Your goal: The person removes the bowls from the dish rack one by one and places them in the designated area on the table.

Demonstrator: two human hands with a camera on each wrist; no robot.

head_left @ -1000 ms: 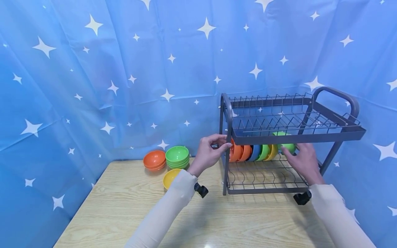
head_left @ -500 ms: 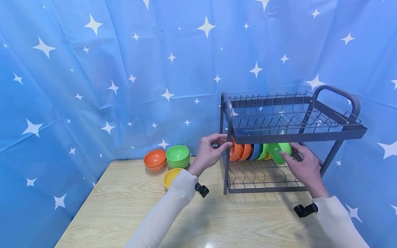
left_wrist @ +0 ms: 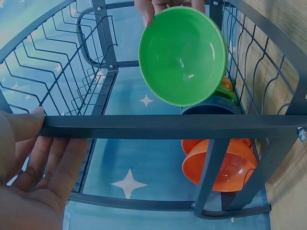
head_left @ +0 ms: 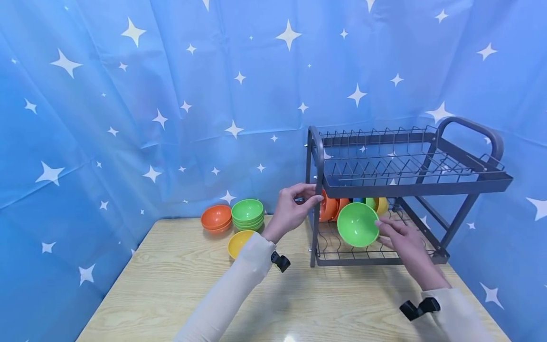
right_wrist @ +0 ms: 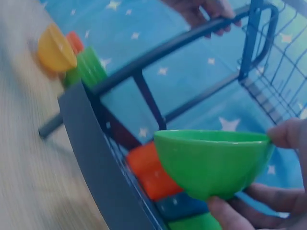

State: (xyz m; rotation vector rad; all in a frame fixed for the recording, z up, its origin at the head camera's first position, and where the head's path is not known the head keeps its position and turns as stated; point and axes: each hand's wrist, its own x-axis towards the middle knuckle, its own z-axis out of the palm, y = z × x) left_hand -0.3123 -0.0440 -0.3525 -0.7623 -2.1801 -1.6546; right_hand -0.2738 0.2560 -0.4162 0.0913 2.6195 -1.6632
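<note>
My right hand (head_left: 403,237) holds a green bowl (head_left: 358,225) by its side, in front of the rack's lower tier. The thumb is at the rim and fingers lie under the base in the right wrist view. The bowl's inside faces the head camera. My left hand (head_left: 291,209) grips the front left post of the dark dish rack (head_left: 416,190), thumb in front and fingers behind, as the left wrist view shows. Behind the held bowl, orange bowls (left_wrist: 223,165), a blue bowl (left_wrist: 211,106), a green one and a yellow bowl (head_left: 381,205) stand on edge in the lower tier, partly hidden.
Left of the rack on the wooden table (head_left: 171,285) sit an orange bowl stack (head_left: 216,218), a green bowl stack (head_left: 248,213) and a yellow bowl (head_left: 239,242). A blue star-patterned curtain (head_left: 192,118) hangs behind and at the sides. The rack's upper tier overhangs the lower.
My right hand has drawn the green bowl out from the right end of the lower row, leftward and toward me, turning its inside to face me. The left hand stays on the post.
</note>
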